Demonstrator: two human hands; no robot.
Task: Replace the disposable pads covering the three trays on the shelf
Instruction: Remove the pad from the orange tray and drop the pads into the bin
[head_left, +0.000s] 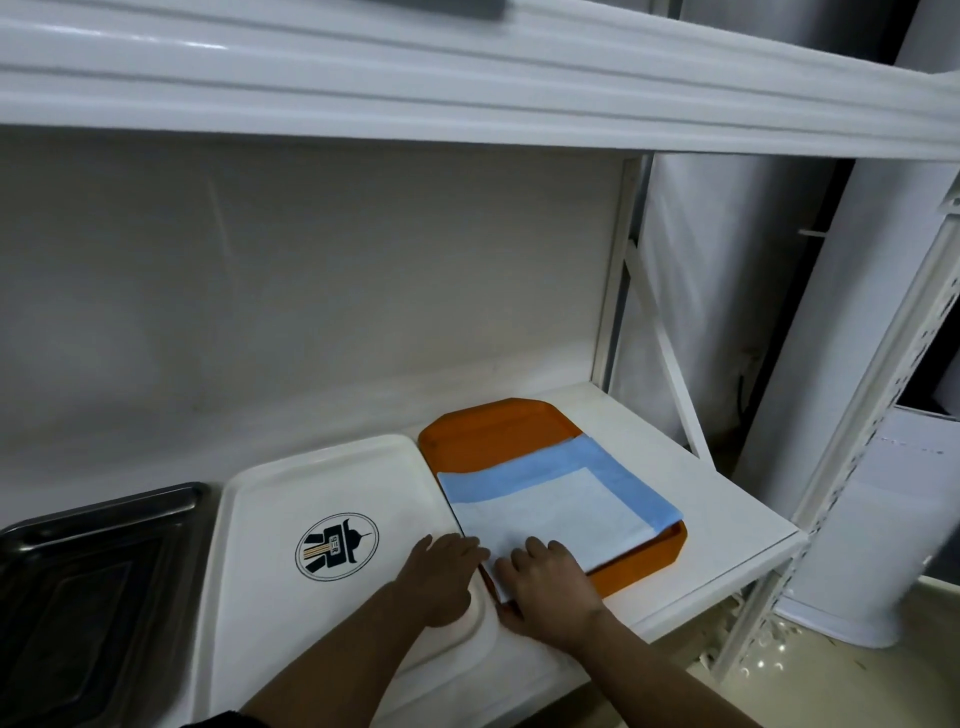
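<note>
Pads are the point of the job, and only one shows: a folded blue pad (561, 506) lying on the orange tray (493, 431) at lower right of centre, covering the tray's near part and leaving its far end bare.

Nearest the camera, at the lower middle of the frame, both hands lie at the pad's near left corner. The left hand (441, 579) rests fingers-forward on the white tray (270, 571), fingertips reaching the pad's edge; the fingers look fairly straight and hold nothing. The right hand (545, 592) lies palm-down on the pad's corner, fingers lightly bent; whether its thumb pinches a layer underneath cannot be told.

The step appears to be opening the pad out over the orange tray. It would go best if one hand pins the lower layer flat while the other lifts only the top fold and carries it toward the bare far end, then smooths outward to the rim.

Further left, the steel tray (93, 561) and the white tray lie uncovered on the shelf (727, 519).
</note>
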